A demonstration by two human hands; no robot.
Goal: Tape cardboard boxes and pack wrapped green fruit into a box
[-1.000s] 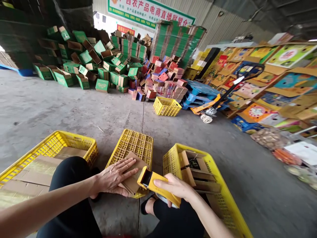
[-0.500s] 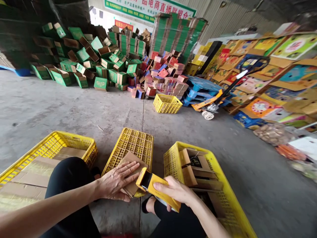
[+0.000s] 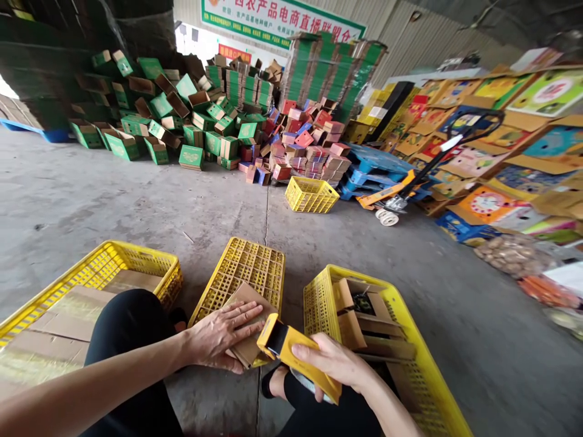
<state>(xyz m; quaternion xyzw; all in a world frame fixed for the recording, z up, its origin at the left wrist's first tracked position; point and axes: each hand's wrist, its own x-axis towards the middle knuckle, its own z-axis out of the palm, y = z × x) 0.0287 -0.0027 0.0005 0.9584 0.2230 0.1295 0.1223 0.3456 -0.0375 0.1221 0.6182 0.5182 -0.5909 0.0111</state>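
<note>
My left hand (image 3: 221, 335) lies flat, fingers spread, on a small folded brown cardboard box (image 3: 248, 321) that rests on an upturned yellow crate (image 3: 246, 273). My right hand (image 3: 337, 364) is wrapped round a yellow tape dispenser (image 3: 296, 358), whose front end touches the near edge of the cardboard box, just beside my left fingertips. My knees in black trousers frame the crate on both sides.
A yellow crate (image 3: 150, 261) with flat cardboard sits at left; another yellow crate (image 3: 410, 340) with folded boxes at right. Farther off stand a small yellow basket (image 3: 310, 194), piles of green and red cartons (image 3: 204, 121), blue pallets, a pallet jack (image 3: 396, 194) and printed cardboard (image 3: 501, 152).
Both hands, the box and the dispenser stay together almost unmoved. Only the camera view has shifted slightly.
</note>
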